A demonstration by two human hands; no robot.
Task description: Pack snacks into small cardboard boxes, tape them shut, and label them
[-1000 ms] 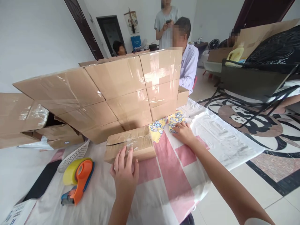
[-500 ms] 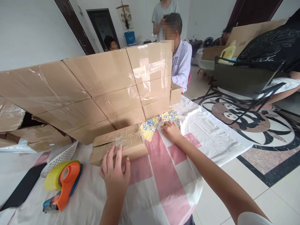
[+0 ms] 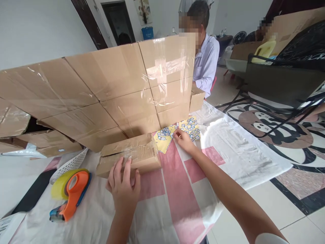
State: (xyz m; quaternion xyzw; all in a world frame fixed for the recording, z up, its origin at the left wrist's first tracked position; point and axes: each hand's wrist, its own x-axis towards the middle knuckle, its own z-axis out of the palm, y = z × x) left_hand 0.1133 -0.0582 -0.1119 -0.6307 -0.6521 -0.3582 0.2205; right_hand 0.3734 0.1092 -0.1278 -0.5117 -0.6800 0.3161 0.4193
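A small cardboard box (image 3: 149, 162) with a taped top lies on the tablecloth. My left hand (image 3: 124, 184) rests on its near edge, fingers spread. To the right of the box is a yellow sheet (image 3: 162, 144) strewn with small white-and-blue printed pieces. Beside it lies a second yellow patch (image 3: 192, 128) covered with more such pieces. My right hand (image 3: 185, 140) is at the gap between the two, thumb and fingertips pinched together. Whatever may be between those fingertips is too small to make out.
A wall of taped cardboard boxes (image 3: 109, 81) stands behind the small box. An orange tape dispenser (image 3: 73, 195) with yellow tape and a white perforated basket (image 3: 71, 164) lie at left. Across the table sits a person in a pale shirt (image 3: 208, 64). A dark chair (image 3: 281, 81) stands at right.
The fingers of my right hand, lying more outstretched on the yellow patch before, have drawn together into a pinch. My left hand stays on the box. The view has shifted slightly.
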